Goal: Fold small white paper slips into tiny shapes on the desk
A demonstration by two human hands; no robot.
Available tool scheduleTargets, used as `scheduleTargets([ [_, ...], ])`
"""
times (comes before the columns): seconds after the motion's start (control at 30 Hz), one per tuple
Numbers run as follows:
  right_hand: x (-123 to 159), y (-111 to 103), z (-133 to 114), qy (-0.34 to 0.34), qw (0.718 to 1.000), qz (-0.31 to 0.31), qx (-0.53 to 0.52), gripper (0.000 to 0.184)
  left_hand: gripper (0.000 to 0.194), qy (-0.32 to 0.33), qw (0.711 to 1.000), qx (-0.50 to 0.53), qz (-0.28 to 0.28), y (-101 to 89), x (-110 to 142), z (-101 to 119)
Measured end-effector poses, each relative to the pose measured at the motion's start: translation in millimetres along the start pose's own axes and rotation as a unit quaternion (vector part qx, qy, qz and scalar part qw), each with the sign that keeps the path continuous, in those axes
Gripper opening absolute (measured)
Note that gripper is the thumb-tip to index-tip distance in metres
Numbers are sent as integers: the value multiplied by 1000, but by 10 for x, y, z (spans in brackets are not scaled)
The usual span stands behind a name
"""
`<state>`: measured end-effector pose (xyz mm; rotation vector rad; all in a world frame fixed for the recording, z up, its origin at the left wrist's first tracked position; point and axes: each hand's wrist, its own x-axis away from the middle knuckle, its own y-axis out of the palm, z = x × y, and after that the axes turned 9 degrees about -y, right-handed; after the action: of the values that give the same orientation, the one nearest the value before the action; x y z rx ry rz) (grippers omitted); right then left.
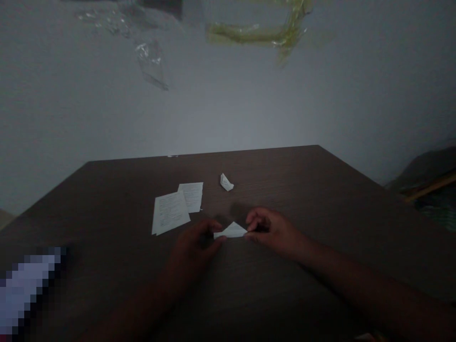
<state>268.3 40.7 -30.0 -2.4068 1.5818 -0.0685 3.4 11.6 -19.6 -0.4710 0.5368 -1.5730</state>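
Observation:
Between my two hands is a small folded piece of white paper [234,230], with a pointed peak at the top and a straight strip along its lower edge. My left hand [194,244] pinches its left end between thumb and fingers. At the right end, the thumb and curled fingers of my right hand [272,231] close on the paper's corner. Just beyond the hands lies another small folded paper [226,182]. Printed sheets of paper [172,213] overlap one another to the left of it.
All the papers rest on a dark brown wooden table [285,180]. A pixelated bright device [28,289] is at the lower left. Behind the table stands a pale wall [231,104] with yellowish tape [249,34] and clear tape [151,61]. Dark items [431,185] sit beyond the right edge.

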Motion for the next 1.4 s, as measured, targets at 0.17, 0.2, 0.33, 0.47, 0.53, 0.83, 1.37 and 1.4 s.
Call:
scheduleTargets([
  [0.17,-15,-29,-2,-2,999,-29,16,16,15,40,999,8,15,-20,25,53],
  [0.2,-16,-42,-13,-5,998,-42,36,9,14,37,999,10,16,-23,23,62],
  [0.33,-18,-73,-58,-28,994,-63,80,6,14,-16,1000,23,8,-28,-5,86],
  [0.47,-31,-63,-56,-43,993,-65,87,10,18,-91,995,49,-13,-14,-30,79],
  [0.53,-36,-54,-37,-31,994,-65,82,11,15,-77,996,42,-10,-13,-31,64],
  [0.83,-44,-63,36,11,998,-40,47,16,16,77,995,-47,-40,-58,-38,19],
  [1.37,-35,-103,-3,-99,984,-73,129,8,16,-42,995,25,-90,-51,-75,79],
  [1.4,-31,-106,-6,-104,983,-74,136,8,16,-44,995,23,-89,-40,-78,53],
])
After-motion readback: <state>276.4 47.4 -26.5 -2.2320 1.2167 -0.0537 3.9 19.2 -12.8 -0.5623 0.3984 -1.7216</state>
